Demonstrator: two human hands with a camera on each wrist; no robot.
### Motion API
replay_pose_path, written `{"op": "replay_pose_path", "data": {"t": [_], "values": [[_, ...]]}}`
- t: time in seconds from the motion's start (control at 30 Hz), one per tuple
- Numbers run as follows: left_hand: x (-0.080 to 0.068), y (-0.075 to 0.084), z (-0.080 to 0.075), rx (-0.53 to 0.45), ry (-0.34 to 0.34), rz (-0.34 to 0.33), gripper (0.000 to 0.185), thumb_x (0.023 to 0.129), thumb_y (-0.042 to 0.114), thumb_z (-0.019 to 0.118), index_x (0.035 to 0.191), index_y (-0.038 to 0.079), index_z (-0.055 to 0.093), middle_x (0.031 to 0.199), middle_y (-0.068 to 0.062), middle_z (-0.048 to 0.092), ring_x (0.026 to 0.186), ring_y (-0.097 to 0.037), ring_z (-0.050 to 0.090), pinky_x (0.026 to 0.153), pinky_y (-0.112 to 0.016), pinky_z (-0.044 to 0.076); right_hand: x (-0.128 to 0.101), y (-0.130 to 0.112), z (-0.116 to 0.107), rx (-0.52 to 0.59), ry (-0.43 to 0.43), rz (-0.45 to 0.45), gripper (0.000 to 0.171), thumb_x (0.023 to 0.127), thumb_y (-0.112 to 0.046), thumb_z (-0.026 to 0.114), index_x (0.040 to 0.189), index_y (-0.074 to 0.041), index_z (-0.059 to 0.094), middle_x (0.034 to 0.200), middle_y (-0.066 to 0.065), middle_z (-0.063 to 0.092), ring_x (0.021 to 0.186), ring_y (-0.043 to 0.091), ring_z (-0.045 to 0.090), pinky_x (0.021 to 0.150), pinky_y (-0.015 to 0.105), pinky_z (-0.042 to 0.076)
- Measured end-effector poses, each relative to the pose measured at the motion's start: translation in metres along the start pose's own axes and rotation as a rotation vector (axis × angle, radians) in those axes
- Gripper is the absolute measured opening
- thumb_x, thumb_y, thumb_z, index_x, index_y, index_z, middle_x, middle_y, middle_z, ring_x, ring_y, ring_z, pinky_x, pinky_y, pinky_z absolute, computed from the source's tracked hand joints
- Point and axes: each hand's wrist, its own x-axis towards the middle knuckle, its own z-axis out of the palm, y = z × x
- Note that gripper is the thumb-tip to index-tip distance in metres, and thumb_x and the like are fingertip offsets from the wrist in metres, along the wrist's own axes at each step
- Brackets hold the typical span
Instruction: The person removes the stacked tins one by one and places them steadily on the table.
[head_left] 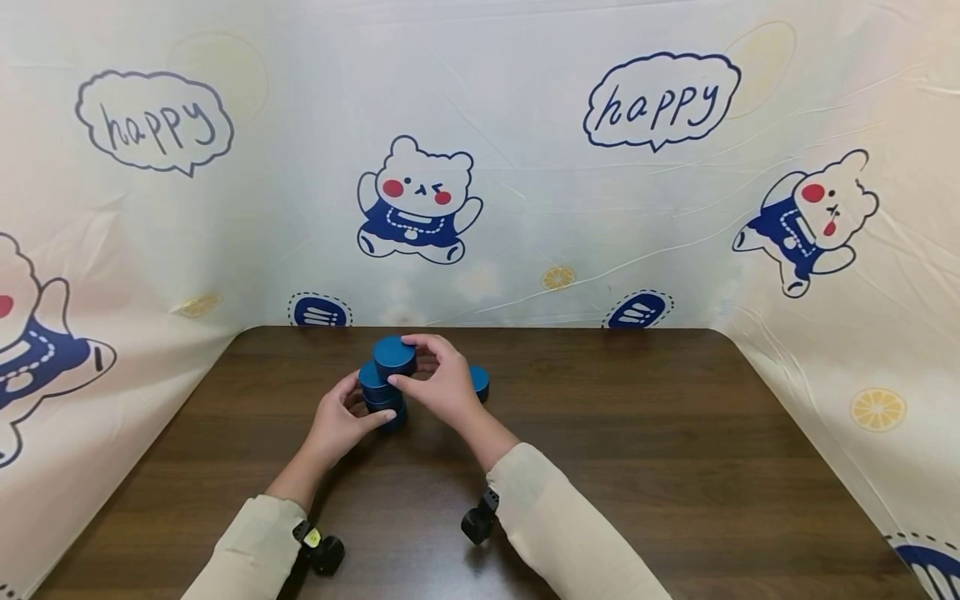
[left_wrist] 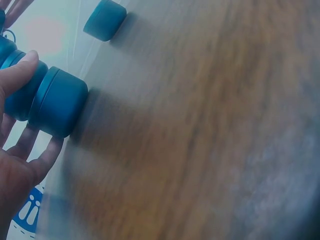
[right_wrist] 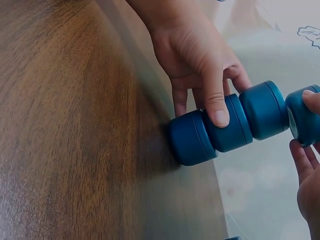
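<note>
Three round blue lidded tins (right_wrist: 192,140) stand in an upright stack on the table. My left hand (head_left: 341,425) grips the stack low down, its thumb lying across the middle tin (right_wrist: 231,127) in the right wrist view. Over the top tin (right_wrist: 265,110) is another blue tin (head_left: 394,358), pinched between the thumb and fingers of my right hand (head_left: 444,379). This held tin is slightly tilted and off-centre; whether its edge touches the stack I cannot tell. A separate blue tin (head_left: 481,383) stands to the right, partly hidden behind my right hand in the head view.
The brown wooden table (head_left: 637,450) runs back to a printed cloth (head_left: 525,208) with bears and lettering, which also hangs at both sides. A small black wrist camera (head_left: 477,521) hangs below the right sleeve, another (head_left: 326,554) by the left sleeve.
</note>
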Motion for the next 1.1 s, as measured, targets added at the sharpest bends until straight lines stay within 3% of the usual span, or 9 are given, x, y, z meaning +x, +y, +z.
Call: {"op": "replay_pose_path", "data": {"t": [0.4,0.73,0.97,1.1], "values": [[-0.001,0.001,0.001,-0.009,0.001,-0.009,0.077,0.079,0.021,0.083,0.142,0.005,0.044,0.133,-0.020,0.054,0.117,-0.040,0.055,0.098,-0.055,0.046,-0.005,0.007,-0.006,0.012,0.016,-0.003,0.050,0.081,-0.012,0.081,0.127,-0.013,0.062,0.124,0.003,0.060,0.106,0.016,0.060,0.089,0.025,0.053],[-0.001,0.001,0.001,0.008,-0.004,-0.014,0.077,0.079,0.023,0.082,0.143,0.005,0.043,0.134,-0.020,0.054,0.119,-0.040,0.054,0.099,-0.055,0.045,-0.008,0.008,-0.011,0.023,0.037,0.013,0.051,0.080,-0.015,0.082,0.127,-0.015,0.063,0.125,0.002,0.060,0.108,0.016,0.059,0.090,0.029,0.053],[-0.001,0.000,0.000,0.016,-0.006,-0.016,0.077,0.080,0.025,0.082,0.143,0.005,0.042,0.135,-0.021,0.053,0.120,-0.041,0.053,0.099,-0.055,0.044,-0.010,0.010,-0.016,0.029,0.044,-0.013,0.051,0.080,-0.015,0.082,0.126,-0.013,0.063,0.125,0.005,0.060,0.108,0.021,0.059,0.092,0.042,0.053],[-0.002,0.000,0.001,0.020,-0.004,-0.012,0.077,0.080,0.025,0.082,0.143,0.005,0.042,0.135,-0.021,0.053,0.120,-0.042,0.053,0.098,-0.055,0.045,-0.012,0.011,-0.020,0.026,0.043,-0.024,0.050,0.080,-0.013,0.082,0.127,-0.011,0.062,0.125,0.007,0.060,0.108,0.021,0.059,0.092,0.040,0.053]]}}
